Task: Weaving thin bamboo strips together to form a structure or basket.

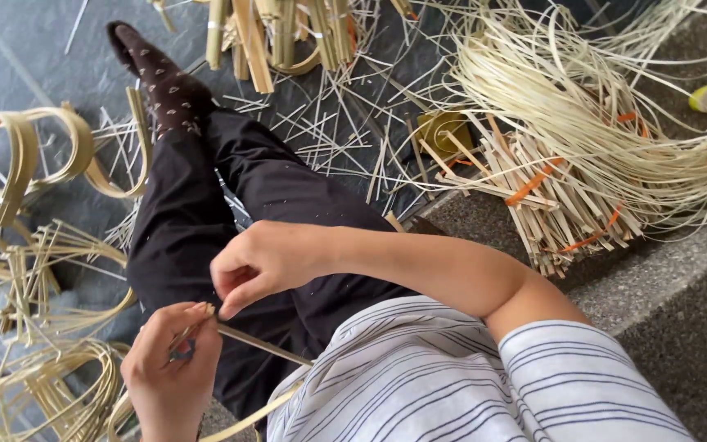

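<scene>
Over the lap, left hand and right hand fingers pinched closed on one bamboo strip, split-bamboo bundles lying nearby.

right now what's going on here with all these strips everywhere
A seated person is working a thin bamboo strip over their lap. The left hand grips its end along with what looks like a small tool, and the right hand pinches at the same end. Around them the floor holds curled bamboo strips, a tied bundle of short sticks and a sheaf of long fine splints.
</scene>
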